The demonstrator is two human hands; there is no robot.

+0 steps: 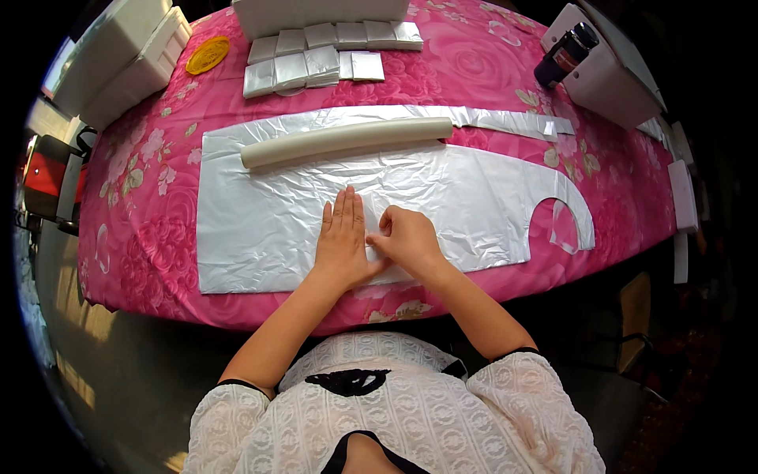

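Observation:
A thin white plastic apron [474,197] lies spread across the table, creased, with a rounded neck cut-out at its right end and a strap along the far side. My left hand [341,245] rests flat on it, fingers stretched out and close together. Just to its right, my right hand [404,241] is closed, thumb and forefinger pinching at the apron's film; the fingertips are partly hidden. Beyond both hands, a long pale grey tube [347,142] rests across the far part of the apron, touched by neither hand.
Folded packets [290,69] of silvery-white film sit in rows at the back, before a white box [316,17]. More white boxes [130,67] stand at the back left, near a yellow dish [208,55]. At the back right, a dark bottle [567,55] stands beside another white box [604,75].

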